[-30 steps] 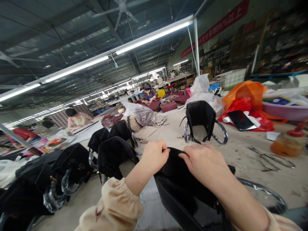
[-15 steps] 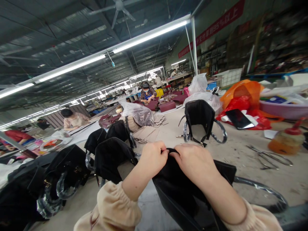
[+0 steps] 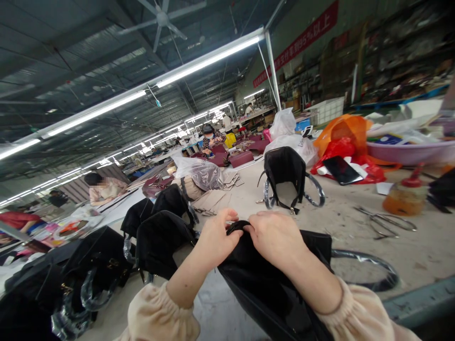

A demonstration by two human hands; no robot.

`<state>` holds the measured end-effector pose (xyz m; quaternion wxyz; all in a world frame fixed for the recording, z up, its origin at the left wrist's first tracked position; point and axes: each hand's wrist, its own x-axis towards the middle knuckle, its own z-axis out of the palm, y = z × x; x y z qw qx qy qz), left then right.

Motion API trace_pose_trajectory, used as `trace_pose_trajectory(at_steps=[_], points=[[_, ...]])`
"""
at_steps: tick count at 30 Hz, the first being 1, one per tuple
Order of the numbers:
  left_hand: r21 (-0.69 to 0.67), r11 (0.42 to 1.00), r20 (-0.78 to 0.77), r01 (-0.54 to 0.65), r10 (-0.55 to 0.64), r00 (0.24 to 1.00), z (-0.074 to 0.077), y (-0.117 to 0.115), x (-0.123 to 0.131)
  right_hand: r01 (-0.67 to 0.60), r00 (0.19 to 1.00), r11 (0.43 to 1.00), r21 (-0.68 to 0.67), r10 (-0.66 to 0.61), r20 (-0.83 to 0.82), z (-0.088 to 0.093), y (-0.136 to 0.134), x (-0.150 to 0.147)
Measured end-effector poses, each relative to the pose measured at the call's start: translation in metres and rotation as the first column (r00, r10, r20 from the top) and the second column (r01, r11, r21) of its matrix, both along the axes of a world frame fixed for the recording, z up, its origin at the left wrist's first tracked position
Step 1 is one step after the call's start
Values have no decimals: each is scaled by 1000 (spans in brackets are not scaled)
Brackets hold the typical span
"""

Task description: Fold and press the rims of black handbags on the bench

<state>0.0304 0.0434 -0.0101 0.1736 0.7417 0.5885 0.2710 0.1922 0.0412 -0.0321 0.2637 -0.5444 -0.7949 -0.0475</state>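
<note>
A black handbag lies tilted in front of me, its body running down towards the bottom of the view. My right hand pinches the upper edge of it between thumb and fingers. Close beside, my left hand has the same edge between its thumb and fingers, with a looser grip. A short curved stretch of black edge shows between the two hands. The bag's plastic-wrapped handle sticks out to the right on the table. My forearms cover part of the bag.
Another black bag stands ahead, and several more crowd the left. To the right lie scissors, a bottle of amber liquid, a dark tablet-like object and a purple basin. A co-worker sits at far left.
The view has shifted slightly to the right. My left fingers have loosened and lifted a little at the bag's edge; my right hand keeps its pinch.
</note>
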Motion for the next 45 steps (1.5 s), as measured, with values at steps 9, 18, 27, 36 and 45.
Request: trace_pose_trajectory(at_steps=[9,18,27,36,45], points=[[-10,997,-101,72,-73,992,3,11,4,32,999,999,-31,-31,44,10,-10,24],[-22,1000,-87,-6,4,996,2,12,5,35,992,988,-148,-17,126,8,-7,74],[-4,1000,-112,-2,2,994,3,12,8,25,988,996,-88,-11,155,7,-11,69],[22,998,-96,63,-60,994,2,8,5,-15,1000,999,-42,15,6,11,-17,28],[23,992,-137,122,-118,983,12,-3,4,-62,998,998,0,62,-27,1,-4,-2]])
